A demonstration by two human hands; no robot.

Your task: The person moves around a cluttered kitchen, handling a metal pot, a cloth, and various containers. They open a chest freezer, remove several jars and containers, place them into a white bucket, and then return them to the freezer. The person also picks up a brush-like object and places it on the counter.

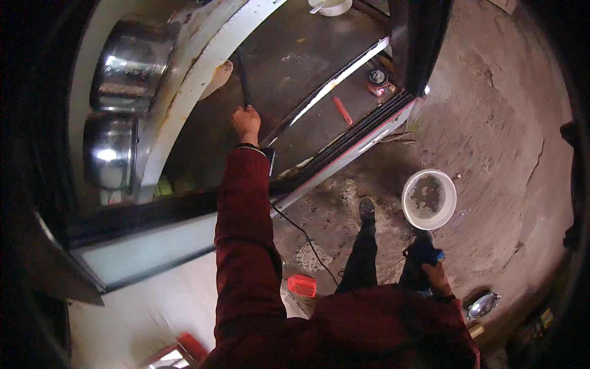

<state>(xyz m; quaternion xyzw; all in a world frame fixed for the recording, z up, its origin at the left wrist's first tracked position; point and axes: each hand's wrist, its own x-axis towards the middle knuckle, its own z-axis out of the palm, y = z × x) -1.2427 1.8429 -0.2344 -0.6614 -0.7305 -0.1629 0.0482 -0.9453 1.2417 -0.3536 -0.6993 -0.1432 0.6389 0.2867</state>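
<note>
My left hand [247,122] reaches into a glass-sided cabinet and is closed around the lower end of a dark bar [243,80]. A cream-coloured object [220,78], partly hidden by the white curved frame, lies beyond that hand. My right hand [437,278] hangs low by my right leg, its fingers around a blue thing [440,255] that is mostly hidden. In front of my feet, a white bucket [406,199] of cloudy liquid stands on the floor. Inside the cabinet lie a red-handled object [342,110] and a small jar [378,82] with a red label.
Two shiny metal pots [133,69] stand behind the curved frame [203,64] at left. A white bowl [339,8] is at the cabinet's far end. A black cable [306,236] runs down to the floor near a red plastic basket [302,286]. A metal lid [483,305] lies at lower right.
</note>
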